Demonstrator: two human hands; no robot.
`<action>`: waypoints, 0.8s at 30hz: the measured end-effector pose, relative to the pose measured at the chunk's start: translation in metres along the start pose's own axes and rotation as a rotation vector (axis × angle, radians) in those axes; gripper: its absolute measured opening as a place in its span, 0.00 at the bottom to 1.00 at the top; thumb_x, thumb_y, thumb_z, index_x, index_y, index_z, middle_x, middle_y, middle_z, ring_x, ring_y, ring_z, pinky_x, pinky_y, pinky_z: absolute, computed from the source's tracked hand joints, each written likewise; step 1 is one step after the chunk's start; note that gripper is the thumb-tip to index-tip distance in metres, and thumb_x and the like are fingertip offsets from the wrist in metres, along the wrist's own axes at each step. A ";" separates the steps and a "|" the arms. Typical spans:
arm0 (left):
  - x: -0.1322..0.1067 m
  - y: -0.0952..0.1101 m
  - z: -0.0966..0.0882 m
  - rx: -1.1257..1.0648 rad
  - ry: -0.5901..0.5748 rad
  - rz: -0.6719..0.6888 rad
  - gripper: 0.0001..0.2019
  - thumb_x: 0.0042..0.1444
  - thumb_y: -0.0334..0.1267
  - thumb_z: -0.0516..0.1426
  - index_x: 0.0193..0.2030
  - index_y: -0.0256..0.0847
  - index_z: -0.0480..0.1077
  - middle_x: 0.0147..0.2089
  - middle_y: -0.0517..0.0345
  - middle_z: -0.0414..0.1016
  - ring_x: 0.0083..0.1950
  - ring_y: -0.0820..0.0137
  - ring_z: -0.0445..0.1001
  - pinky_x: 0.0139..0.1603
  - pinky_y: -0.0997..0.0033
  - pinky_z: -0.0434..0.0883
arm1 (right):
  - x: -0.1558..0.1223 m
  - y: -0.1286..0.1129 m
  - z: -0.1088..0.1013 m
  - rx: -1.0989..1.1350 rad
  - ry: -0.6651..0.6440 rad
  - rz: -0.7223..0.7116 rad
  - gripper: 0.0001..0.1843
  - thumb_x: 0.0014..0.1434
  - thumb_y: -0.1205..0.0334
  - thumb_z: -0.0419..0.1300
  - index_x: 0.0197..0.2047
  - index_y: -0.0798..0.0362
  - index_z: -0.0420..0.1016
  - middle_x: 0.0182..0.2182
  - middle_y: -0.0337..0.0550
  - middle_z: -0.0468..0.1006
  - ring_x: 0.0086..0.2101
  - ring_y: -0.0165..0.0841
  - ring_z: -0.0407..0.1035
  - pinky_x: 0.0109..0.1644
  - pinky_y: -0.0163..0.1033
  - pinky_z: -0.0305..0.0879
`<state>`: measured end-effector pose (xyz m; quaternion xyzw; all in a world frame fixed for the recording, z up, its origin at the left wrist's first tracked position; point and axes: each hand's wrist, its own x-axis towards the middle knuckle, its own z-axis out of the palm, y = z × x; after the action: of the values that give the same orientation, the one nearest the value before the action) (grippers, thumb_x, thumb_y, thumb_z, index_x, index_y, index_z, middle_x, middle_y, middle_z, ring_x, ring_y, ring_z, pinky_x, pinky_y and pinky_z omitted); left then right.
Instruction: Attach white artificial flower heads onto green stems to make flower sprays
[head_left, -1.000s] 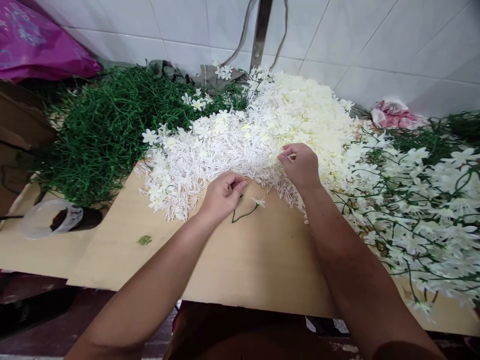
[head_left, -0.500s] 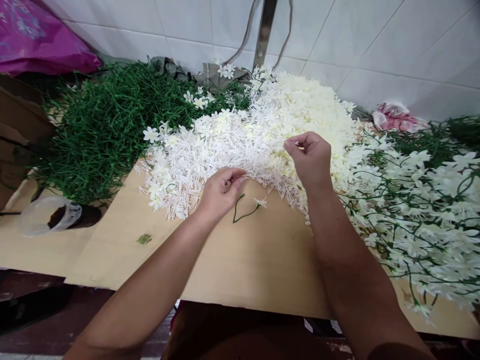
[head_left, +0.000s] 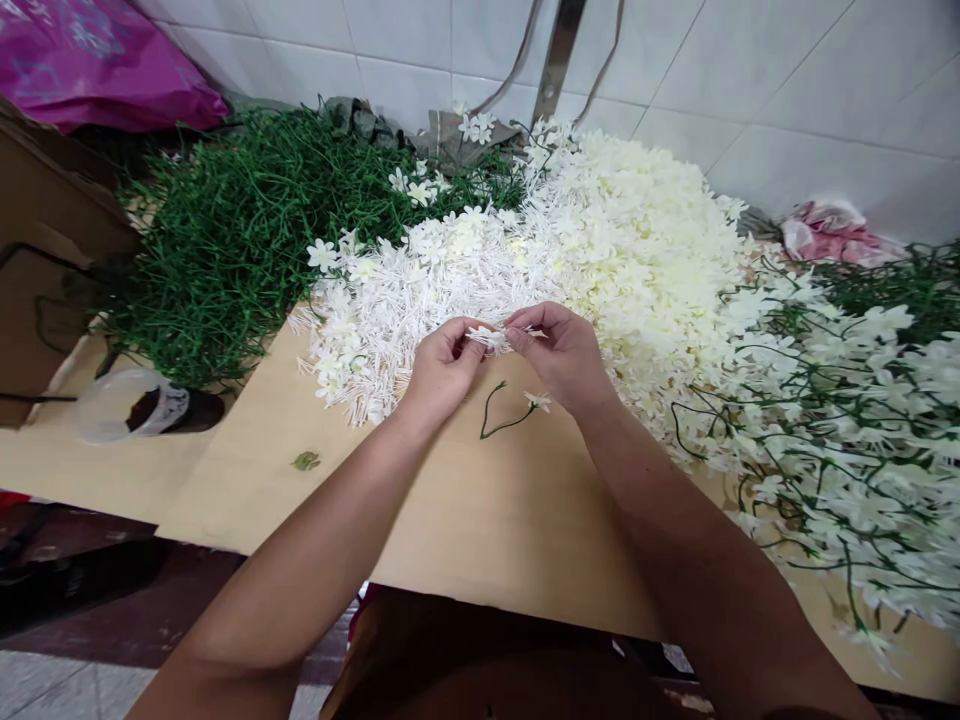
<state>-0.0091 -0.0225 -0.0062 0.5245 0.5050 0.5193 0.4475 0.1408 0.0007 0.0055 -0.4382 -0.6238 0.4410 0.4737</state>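
Note:
My left hand [head_left: 444,370] and my right hand [head_left: 564,358] are close together at the front edge of a pile of thin white stamens [head_left: 420,290]. Between their pinched fingertips is a small white artificial flower [head_left: 491,340]; its exact parts are too small to tell. Both hands are closed. Just in front, on the cardboard sheet [head_left: 480,530], lies a bent green stem [head_left: 501,430] with a small white bloom [head_left: 538,402] at one end. Behind my right hand rises a heap of cream-white petals [head_left: 652,240].
Green plastic stems [head_left: 232,230] are heaped at the left. Finished-looking white flowers on stems [head_left: 862,430] spread over the right side. A clear plastic cup [head_left: 124,408] lies by a dark container at left. A purple bag [head_left: 112,70] and a cardboard box [head_left: 52,270] stand farther back.
My right hand has come from the petal heap toward the left and nearer to me, meeting my left hand. The view has shifted slightly; the bent stem stays on the cardboard.

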 end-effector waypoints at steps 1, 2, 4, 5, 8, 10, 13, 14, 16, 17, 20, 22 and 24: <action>0.000 0.001 0.000 0.006 0.008 -0.009 0.06 0.54 0.27 0.54 0.33 0.40 0.72 0.27 0.63 0.72 0.29 0.74 0.69 0.33 0.72 0.67 | 0.000 0.001 0.001 -0.006 0.005 -0.008 0.10 0.51 0.56 0.66 0.30 0.51 0.70 0.33 0.41 0.77 0.35 0.31 0.71 0.37 0.39 0.71; 0.000 0.002 -0.001 0.009 0.020 -0.023 0.07 0.53 0.27 0.54 0.32 0.40 0.71 0.26 0.63 0.71 0.28 0.74 0.68 0.33 0.73 0.66 | -0.001 0.001 0.001 -0.012 0.013 -0.017 0.09 0.51 0.57 0.66 0.30 0.51 0.70 0.35 0.42 0.77 0.36 0.32 0.71 0.38 0.39 0.71; 0.001 0.003 -0.002 0.013 0.053 -0.046 0.06 0.53 0.27 0.54 0.31 0.40 0.71 0.25 0.64 0.70 0.27 0.75 0.67 0.31 0.74 0.65 | -0.002 0.001 0.002 -0.016 0.041 -0.035 0.08 0.52 0.58 0.66 0.31 0.51 0.70 0.38 0.43 0.77 0.39 0.33 0.72 0.40 0.40 0.72; 0.002 0.002 -0.002 0.020 0.067 -0.052 0.06 0.53 0.27 0.54 0.30 0.40 0.70 0.24 0.64 0.69 0.26 0.75 0.66 0.30 0.74 0.64 | -0.002 0.001 0.003 -0.014 0.056 -0.045 0.08 0.52 0.59 0.65 0.31 0.50 0.70 0.38 0.44 0.77 0.40 0.33 0.72 0.40 0.40 0.72; 0.005 -0.001 -0.004 0.064 0.095 -0.052 0.08 0.55 0.31 0.55 0.25 0.40 0.66 0.21 0.65 0.66 0.24 0.76 0.63 0.27 0.74 0.60 | -0.003 0.000 0.004 -0.014 0.058 -0.062 0.08 0.53 0.60 0.65 0.31 0.50 0.70 0.39 0.44 0.76 0.41 0.33 0.72 0.41 0.40 0.72; 0.006 -0.002 -0.005 0.114 0.101 -0.047 0.13 0.57 0.35 0.56 0.22 0.40 0.62 0.20 0.64 0.64 0.23 0.76 0.61 0.26 0.74 0.58 | -0.004 0.000 0.005 -0.017 0.033 -0.061 0.08 0.53 0.58 0.65 0.31 0.50 0.70 0.40 0.44 0.76 0.42 0.33 0.72 0.41 0.40 0.72; 0.005 -0.001 -0.006 0.207 0.077 -0.019 0.17 0.59 0.40 0.56 0.20 0.41 0.60 0.20 0.63 0.62 0.23 0.75 0.59 0.26 0.73 0.57 | -0.006 -0.002 0.009 0.018 -0.003 -0.048 0.10 0.53 0.56 0.67 0.31 0.50 0.70 0.41 0.44 0.76 0.43 0.34 0.72 0.42 0.41 0.73; 0.004 -0.001 -0.006 0.235 0.066 -0.007 0.17 0.59 0.40 0.56 0.20 0.41 0.60 0.20 0.63 0.62 0.23 0.75 0.58 0.26 0.72 0.56 | -0.006 -0.002 0.010 0.036 -0.010 -0.040 0.10 0.52 0.56 0.67 0.31 0.50 0.71 0.41 0.44 0.76 0.43 0.34 0.72 0.43 0.42 0.73; 0.003 0.000 -0.006 0.277 0.054 0.012 0.17 0.58 0.39 0.56 0.20 0.41 0.59 0.19 0.64 0.61 0.23 0.75 0.57 0.26 0.72 0.56 | -0.007 -0.003 0.012 0.062 -0.020 -0.016 0.12 0.51 0.54 0.68 0.30 0.51 0.71 0.42 0.44 0.76 0.44 0.34 0.73 0.46 0.42 0.73; 0.003 0.000 -0.006 0.293 0.055 0.016 0.17 0.58 0.38 0.56 0.19 0.41 0.58 0.19 0.64 0.59 0.23 0.75 0.57 0.26 0.71 0.55 | -0.007 -0.003 0.013 0.070 -0.028 -0.002 0.12 0.51 0.53 0.68 0.30 0.51 0.72 0.42 0.44 0.76 0.44 0.34 0.73 0.47 0.43 0.73; 0.003 0.001 -0.006 0.331 0.061 0.014 0.19 0.58 0.37 0.56 0.19 0.41 0.55 0.18 0.65 0.55 0.23 0.75 0.54 0.26 0.71 0.53 | -0.006 -0.002 0.014 0.091 -0.060 0.025 0.16 0.50 0.49 0.69 0.29 0.51 0.72 0.42 0.45 0.76 0.43 0.34 0.73 0.47 0.43 0.73; 0.003 0.001 -0.006 0.347 0.056 0.009 0.20 0.58 0.39 0.56 0.18 0.41 0.54 0.18 0.66 0.52 0.23 0.75 0.52 0.26 0.71 0.51 | -0.005 0.000 0.014 0.117 -0.066 0.025 0.17 0.49 0.48 0.70 0.29 0.51 0.72 0.40 0.44 0.77 0.42 0.33 0.73 0.46 0.43 0.72; 0.002 0.001 -0.006 0.345 0.048 0.007 0.22 0.58 0.42 0.57 0.18 0.41 0.52 0.19 0.66 0.50 0.23 0.76 0.50 0.26 0.71 0.50 | -0.004 0.003 0.013 0.140 -0.057 0.022 0.17 0.48 0.49 0.70 0.29 0.51 0.72 0.39 0.42 0.77 0.39 0.32 0.73 0.44 0.42 0.72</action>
<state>-0.0155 -0.0205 -0.0048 0.5825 0.5953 0.4391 0.3368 0.1289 -0.0045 0.0000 -0.3981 -0.5999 0.5010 0.4803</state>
